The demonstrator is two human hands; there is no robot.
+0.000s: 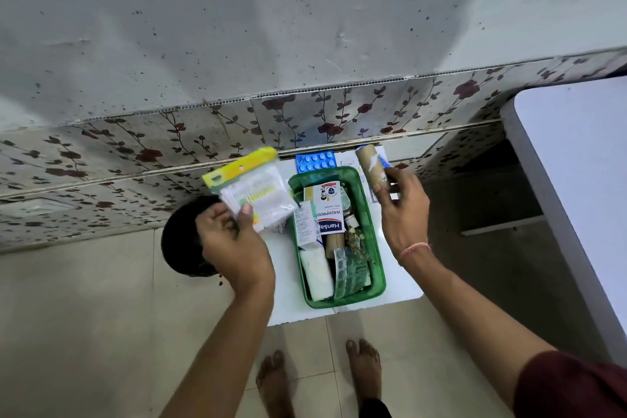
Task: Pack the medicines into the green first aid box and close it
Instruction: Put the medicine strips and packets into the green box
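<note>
Two items hover beside the open green box (376, 268): left hand (234, 241) grips a swab packet (251, 190), right hand (403, 210) clasps a brown roll (371, 168), apparently awaiting packing.

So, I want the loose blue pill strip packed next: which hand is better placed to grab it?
Probably the right hand: it is nearer the blue pill strip behind the green box, though it holds a brown roll. The left hand holds a swab packet.

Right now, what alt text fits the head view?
Seen from above, the left hand holds a clear packet and the right hand a brown roll over an open, part-filled green first aid box on a white table.
</note>
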